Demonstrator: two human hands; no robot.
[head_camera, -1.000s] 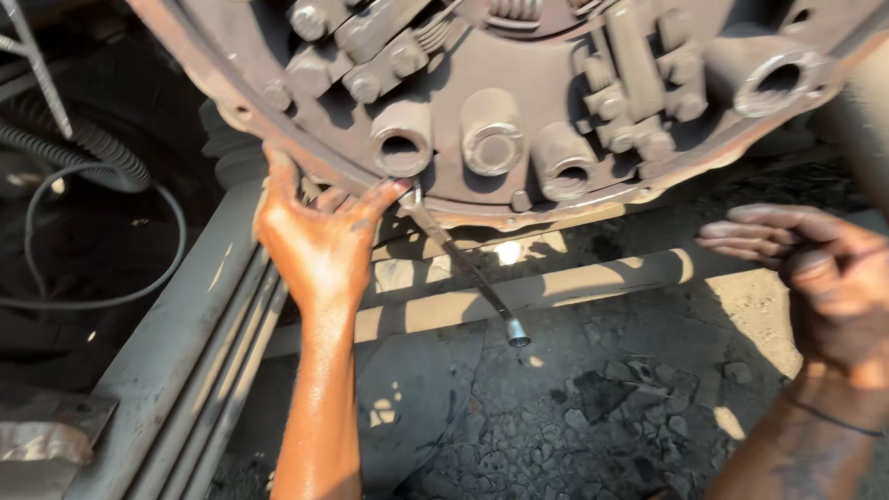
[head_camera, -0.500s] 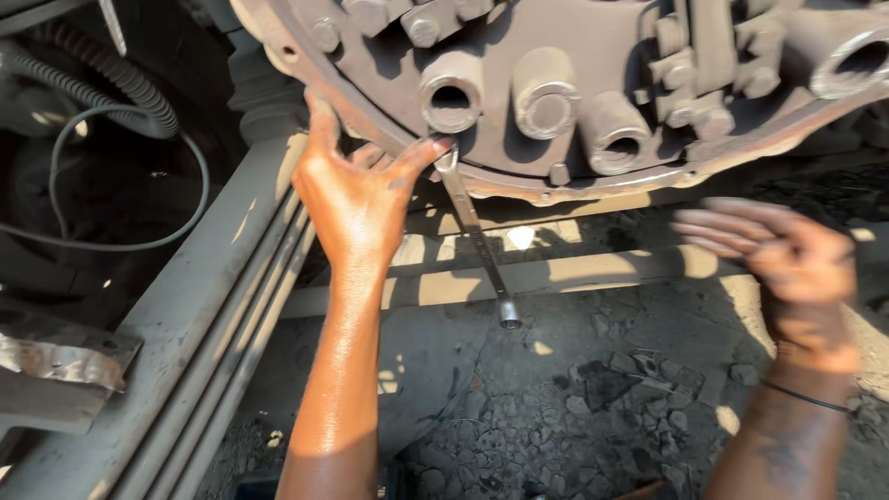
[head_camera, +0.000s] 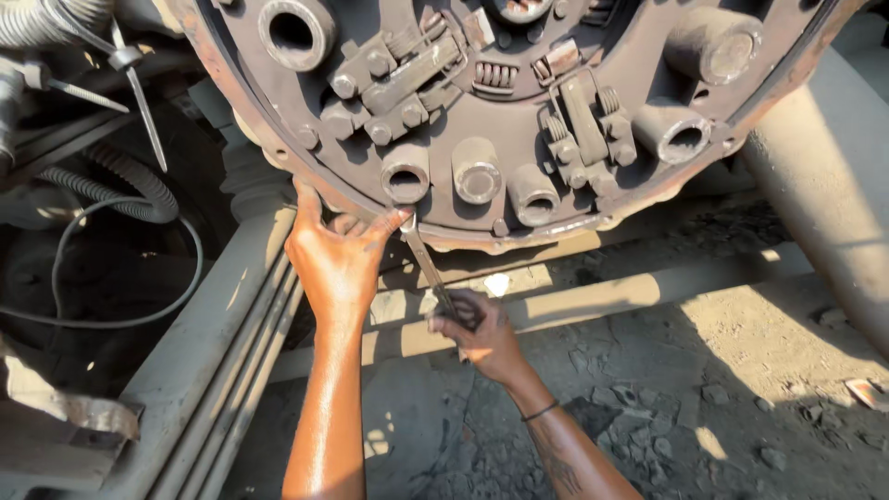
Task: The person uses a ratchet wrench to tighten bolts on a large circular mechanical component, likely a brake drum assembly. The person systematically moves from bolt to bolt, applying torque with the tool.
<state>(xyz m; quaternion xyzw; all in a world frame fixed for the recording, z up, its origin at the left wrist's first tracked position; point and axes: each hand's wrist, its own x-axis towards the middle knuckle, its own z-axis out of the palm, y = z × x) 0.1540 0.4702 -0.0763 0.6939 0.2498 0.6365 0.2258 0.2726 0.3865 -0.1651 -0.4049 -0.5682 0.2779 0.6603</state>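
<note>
Fingers of the left hand are pressed against the lower rim of a rusty round clutch plate. Just below, a wrench hanging from that rim is held in the closed grip of the right hand.

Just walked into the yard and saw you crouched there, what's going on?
A person is working on the lower rim of a big rusty clutch plate. The left hand is braced against the rim. The right hand grips the bottom end of a wrench, whose head sits at the rim beside the left thumb.
</note>
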